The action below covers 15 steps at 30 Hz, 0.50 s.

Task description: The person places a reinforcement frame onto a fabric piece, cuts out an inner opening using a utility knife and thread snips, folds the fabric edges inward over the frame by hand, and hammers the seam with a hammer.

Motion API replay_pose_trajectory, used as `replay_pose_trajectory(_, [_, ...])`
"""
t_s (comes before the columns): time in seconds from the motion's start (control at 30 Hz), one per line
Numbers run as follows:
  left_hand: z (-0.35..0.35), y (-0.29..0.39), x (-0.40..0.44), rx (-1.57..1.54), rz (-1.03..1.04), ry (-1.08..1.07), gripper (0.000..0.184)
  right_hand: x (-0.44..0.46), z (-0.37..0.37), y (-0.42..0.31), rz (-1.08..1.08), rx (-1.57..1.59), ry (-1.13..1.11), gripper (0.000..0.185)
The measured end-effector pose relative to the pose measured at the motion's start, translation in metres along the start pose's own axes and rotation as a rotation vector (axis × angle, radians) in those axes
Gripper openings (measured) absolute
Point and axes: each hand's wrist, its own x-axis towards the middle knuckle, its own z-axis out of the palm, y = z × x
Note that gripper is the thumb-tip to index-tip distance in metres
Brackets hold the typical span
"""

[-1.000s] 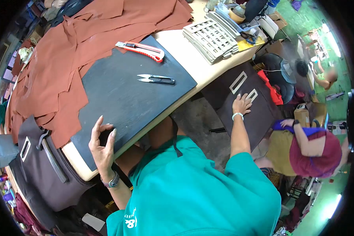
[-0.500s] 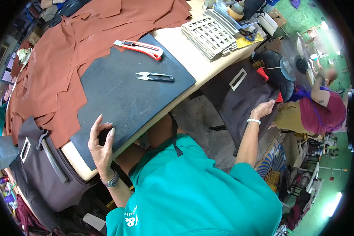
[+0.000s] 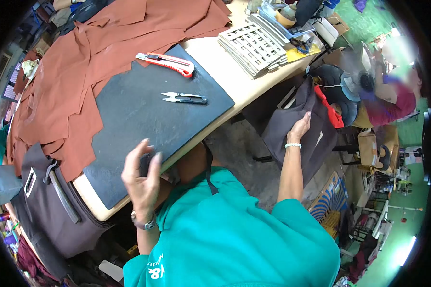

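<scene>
My left hand (image 3: 142, 176), its fingers apart and slightly blurred, hovers at the front edge of the black cutting board (image 3: 153, 110). To the right, my right hand (image 3: 300, 130) has its fingers pressed together at a folded dark brown leather sheet (image 3: 292, 129), which is bunched up around it. Part of a pale rectangular frame shows behind the fold. On the board lie thread snips (image 3: 184, 98), with a red and white utility knife (image 3: 166, 64) farther back.
Reddish-brown leather pieces (image 3: 57, 91) cover the table's left part. Pale slotted templates (image 3: 254, 48) are stacked at the back right. Dark leather with a curved tool (image 3: 62, 191) hangs at the left. Another person (image 3: 392, 107), blurred, is at the right.
My right hand has moved left and the dark leather beside it is now folded up. My left hand has shifted right. The other person has moved back behind the black chair.
</scene>
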Motion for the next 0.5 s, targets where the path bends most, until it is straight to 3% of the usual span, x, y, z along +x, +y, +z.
replay_pose_trajectory(0.13, [0.052,0.031,0.006,-0.244,0.11,-0.423,0.035,0.008,-0.001,-0.009,0.089,0.171,0.067,0.057])
replay_pose_trajectory(0.2, [0.083,0.038,0.005,-0.372,0.069,-0.663,0.048,-0.022,0.005,-0.061,0.062,0.236,0.05,0.056])
replay_pose_trajectory(0.33, [0.141,0.041,0.01,-0.581,0.022,-0.809,0.113,-0.099,0.014,-0.135,0.05,0.485,-0.109,0.053])
replay_pose_trajectory(0.37, [0.142,0.05,0.02,-0.755,-0.081,-0.842,0.125,-0.123,0.019,-0.149,0.086,0.544,-0.151,0.053])
replay_pose_trajectory(0.5, [0.114,0.066,0.038,-1.0,-0.089,-0.817,0.115,-0.216,0.037,-0.168,0.2,0.68,-0.532,0.059])
